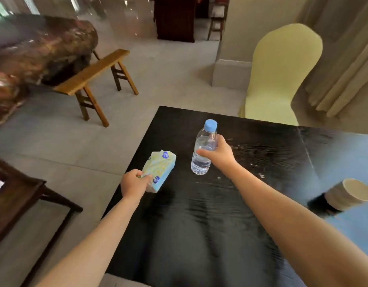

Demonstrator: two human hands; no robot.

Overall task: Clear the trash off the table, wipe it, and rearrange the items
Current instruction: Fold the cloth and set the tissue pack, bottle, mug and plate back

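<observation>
**Near the left edge, both hands loaded**

At the far left corner of the black bench (199, 224), the left hand (134, 184) has its grip closed round the near end of a tissue pack (158, 169), which sits tilted close to the edge. The right hand (217, 154) grips a clear water bottle (203, 150) at mid-body, base at or just above the surface; I cannot tell which. A paper cup (349, 193) stands well apart on the right. The risks, as I judge them: the pack, held by one end, could slip off over the edge, and the bottle could topple if set down crooked.
</observation>
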